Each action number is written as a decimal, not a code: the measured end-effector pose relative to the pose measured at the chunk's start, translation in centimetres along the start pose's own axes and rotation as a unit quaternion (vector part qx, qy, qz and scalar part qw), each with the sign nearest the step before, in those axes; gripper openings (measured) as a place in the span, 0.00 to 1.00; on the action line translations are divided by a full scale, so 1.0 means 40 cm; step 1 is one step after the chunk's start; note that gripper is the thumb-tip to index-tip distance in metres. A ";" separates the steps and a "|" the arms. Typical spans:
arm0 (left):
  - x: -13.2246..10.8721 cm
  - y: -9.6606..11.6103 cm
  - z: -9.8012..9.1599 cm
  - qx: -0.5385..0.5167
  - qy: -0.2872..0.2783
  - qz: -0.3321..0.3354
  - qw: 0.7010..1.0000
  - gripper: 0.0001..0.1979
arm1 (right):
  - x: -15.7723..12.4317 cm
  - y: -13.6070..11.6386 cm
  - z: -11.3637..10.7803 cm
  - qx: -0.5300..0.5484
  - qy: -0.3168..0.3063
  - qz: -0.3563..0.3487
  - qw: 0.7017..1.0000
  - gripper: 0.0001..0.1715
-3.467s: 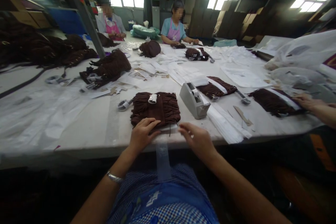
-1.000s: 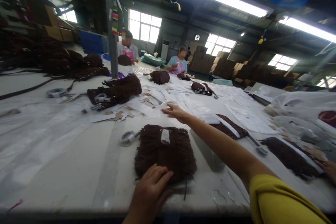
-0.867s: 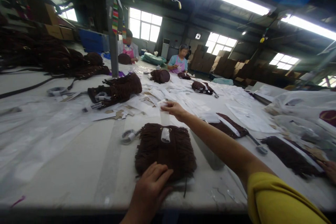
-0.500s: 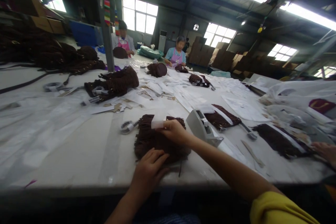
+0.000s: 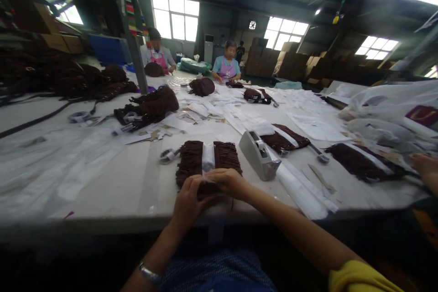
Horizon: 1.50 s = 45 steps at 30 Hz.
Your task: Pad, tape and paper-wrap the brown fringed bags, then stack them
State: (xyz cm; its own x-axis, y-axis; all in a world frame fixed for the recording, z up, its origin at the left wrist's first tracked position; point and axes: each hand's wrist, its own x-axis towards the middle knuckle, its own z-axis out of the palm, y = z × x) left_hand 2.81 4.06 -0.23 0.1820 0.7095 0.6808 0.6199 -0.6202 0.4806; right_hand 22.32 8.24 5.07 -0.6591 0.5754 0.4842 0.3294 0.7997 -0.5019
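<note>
A dark brown fringed bag (image 5: 226, 153) lies flat at the near edge of the white table. Down its middle runs a white paper strip (image 5: 208, 155). My left hand (image 5: 187, 198) is closed on the bag's near edge, thumb and fingers curled over it. My right hand (image 5: 230, 182) meets it there, its fingers pinching the near end of the strip against the bag. My fingers partly hide that end. A grey tape dispenser (image 5: 259, 155) stands just right of the bag. A wrapped strap coil (image 5: 168, 155) lies at the bag's left side.
Two more banded brown bags (image 5: 284, 139) lie to the right, near another person's hand (image 5: 424, 164). Loose white strips (image 5: 301, 191) sit below the dispenser. A metal post (image 5: 137, 61) rises at the left, by a brown bag pile (image 5: 58, 73). Two people work across the table.
My right hand has brought the paper strip down over the bag to its near edge. My left hand has moved up from lying on the bag to grip that edge.
</note>
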 end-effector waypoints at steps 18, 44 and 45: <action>-0.001 -0.019 -0.022 0.019 -0.157 0.113 0.981 0.22 | -0.363 -0.177 0.132 -0.215 0.148 0.110 0.959 0.30; 0.012 -0.004 -0.025 0.094 -0.156 0.159 0.970 0.23 | -0.299 -0.205 0.208 -0.142 0.159 -0.083 0.973 0.10; 0.012 -0.003 -0.023 0.095 -0.151 0.160 0.971 0.23 | -0.300 -0.212 0.208 -0.139 0.156 -0.084 0.974 0.10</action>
State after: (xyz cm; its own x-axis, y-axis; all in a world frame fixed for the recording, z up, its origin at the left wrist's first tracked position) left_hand 2.11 4.14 0.56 0.5865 0.5740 0.5714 0.6186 -0.7729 0.1415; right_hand 21.82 -6.89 -2.45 -0.4959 0.4219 0.7590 0.4337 0.8776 -0.2045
